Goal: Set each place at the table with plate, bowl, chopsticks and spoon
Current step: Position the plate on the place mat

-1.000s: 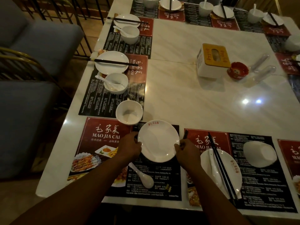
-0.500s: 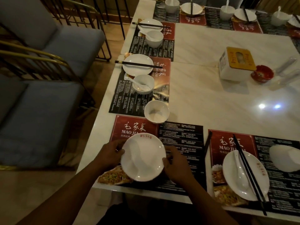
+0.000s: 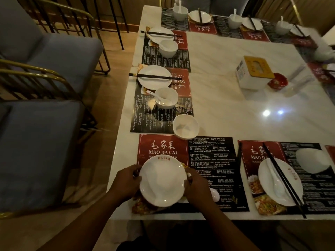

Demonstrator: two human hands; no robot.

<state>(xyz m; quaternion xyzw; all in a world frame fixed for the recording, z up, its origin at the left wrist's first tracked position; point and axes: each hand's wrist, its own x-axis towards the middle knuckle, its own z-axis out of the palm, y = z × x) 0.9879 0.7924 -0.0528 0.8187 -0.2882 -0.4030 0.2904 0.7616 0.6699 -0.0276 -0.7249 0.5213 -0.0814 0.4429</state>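
A white plate (image 3: 162,180) lies over the left half of the red and black placemat (image 3: 210,160) at the table's near corner. My left hand (image 3: 126,182) grips its left rim and my right hand (image 3: 193,187) grips its right rim. A white spoon (image 3: 214,194) pokes out from under my right hand, mostly hidden. An empty white bowl (image 3: 185,126) stands just beyond the mat. On the mat to the right, a plate (image 3: 280,182) carries a spoon and black chopsticks (image 3: 282,178), and an upturned bowl (image 3: 313,163) lies beside it.
Several set places line the left and far edges of the marble table (image 3: 235,98). A tissue box (image 3: 254,72) and a red dish (image 3: 277,82) stand mid-table. Grey cushioned chairs (image 3: 36,142) with gold frames stand on the left.
Both hands have drawn the plate toward the near edge and to the left of the mat. It now covers most of the spoon.
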